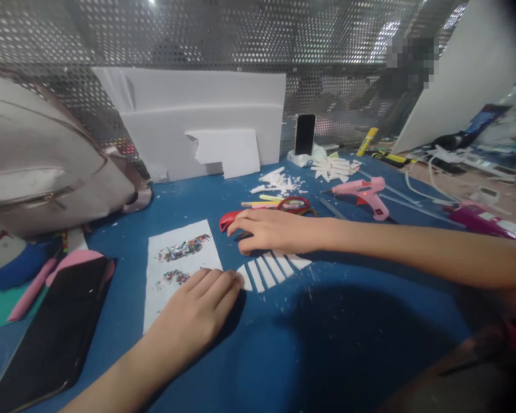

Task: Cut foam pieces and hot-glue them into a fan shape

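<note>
My left hand [200, 307] rests on the table over the lower right edge of a white paper sheet [215, 261], its fingers lightly bent and their tips partly hidden. Its foremost finger touches the leftmost of several white strips [266, 272] laid side by side. Above those strips, my right hand [275, 229] reaches in with fingers apart, over a pair of scissors with red handles [294, 201]. A red tool [229, 221], perhaps a cutter, lies beside its fingertips. Colourful glittery bits [184, 248] form two patches on the sheet.
A pink glue gun [363, 192] lies right of the scissors. White scraps [279, 182] and a standing phone [305, 135] are behind. White foam board [206, 92] leans against perforated metal. At left are a dark phone [55, 332] and a pale backpack [47, 155].
</note>
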Demonstrator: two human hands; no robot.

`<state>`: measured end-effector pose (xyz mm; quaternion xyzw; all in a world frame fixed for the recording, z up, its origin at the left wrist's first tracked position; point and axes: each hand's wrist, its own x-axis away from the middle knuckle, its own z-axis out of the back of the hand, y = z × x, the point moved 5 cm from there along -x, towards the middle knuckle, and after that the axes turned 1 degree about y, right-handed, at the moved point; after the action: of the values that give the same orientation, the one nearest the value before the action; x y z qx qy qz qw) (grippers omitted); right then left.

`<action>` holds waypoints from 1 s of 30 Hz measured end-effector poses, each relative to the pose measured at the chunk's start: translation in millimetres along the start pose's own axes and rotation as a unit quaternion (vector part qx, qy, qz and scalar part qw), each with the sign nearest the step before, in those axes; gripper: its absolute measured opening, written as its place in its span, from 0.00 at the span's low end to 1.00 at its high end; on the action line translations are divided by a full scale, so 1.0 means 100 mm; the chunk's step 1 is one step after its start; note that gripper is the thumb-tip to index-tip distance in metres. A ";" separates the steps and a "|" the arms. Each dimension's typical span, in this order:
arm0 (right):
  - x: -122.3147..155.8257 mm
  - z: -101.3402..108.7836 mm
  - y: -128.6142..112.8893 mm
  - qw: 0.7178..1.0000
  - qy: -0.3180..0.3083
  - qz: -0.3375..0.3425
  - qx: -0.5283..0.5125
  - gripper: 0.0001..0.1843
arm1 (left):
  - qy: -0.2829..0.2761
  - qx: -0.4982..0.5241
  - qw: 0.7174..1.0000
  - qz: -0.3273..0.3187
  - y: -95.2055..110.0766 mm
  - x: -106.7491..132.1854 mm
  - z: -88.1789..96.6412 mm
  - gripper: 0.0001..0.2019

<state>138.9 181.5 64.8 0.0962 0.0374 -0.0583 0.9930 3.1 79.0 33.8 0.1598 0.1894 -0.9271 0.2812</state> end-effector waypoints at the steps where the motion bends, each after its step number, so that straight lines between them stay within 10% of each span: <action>1: -0.01 -0.01 0.01 1.000 -0.002 0.007 0.001 0.14 | -0.002 0.001 1.000 0.001 0.00 0.01 0.00 0.14; 18: -0.04 0.14 0.03 0.996 -0.029 0.065 0.057 0.12 | -0.005 0.019 1.000 0.003 -0.01 0.00 0.02 0.15; 30: 0.55 0.21 -0.01 0.989 0.035 -0.114 -0.085 0.10 | -0.011 0.030 0.999 0.011 -0.02 0.00 0.00 0.15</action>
<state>194.5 170.8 81.0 0.0081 0.0873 -0.1648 0.9824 1.4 80.7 34.3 0.1596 0.1564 -0.9310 0.2885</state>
